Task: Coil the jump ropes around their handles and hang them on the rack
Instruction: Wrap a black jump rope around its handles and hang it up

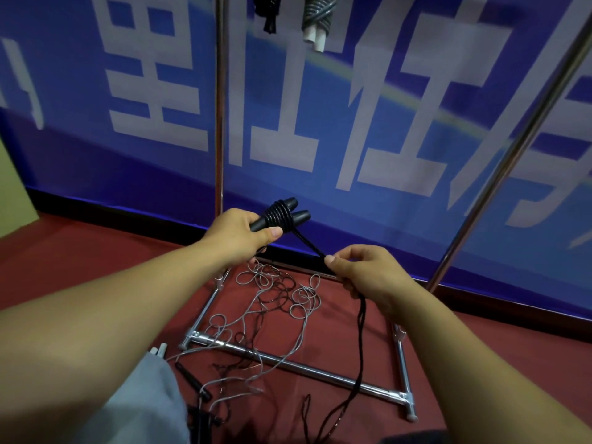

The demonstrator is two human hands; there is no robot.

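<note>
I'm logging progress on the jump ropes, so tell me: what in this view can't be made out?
- Hung coiled ropes: head view, cut off by the top edge; the hanging bar is unseen.
- Black handles in the left hand: near ends hidden by its fingers.
- Black rope below the right hand: leaves the bottom edge.

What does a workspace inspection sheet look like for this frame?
Surface: red floor, rack base standing on it.
Job's things: black handles partly wrapped; black rope trails down; two coiled ropes hang above.
Clutter: tangled grey rope and loose handles on the floor.
Hands: left hand grips the handles; right hand pinches the rope.
Cables: nothing seen.
Surroundings: blue banner behind.
</note>
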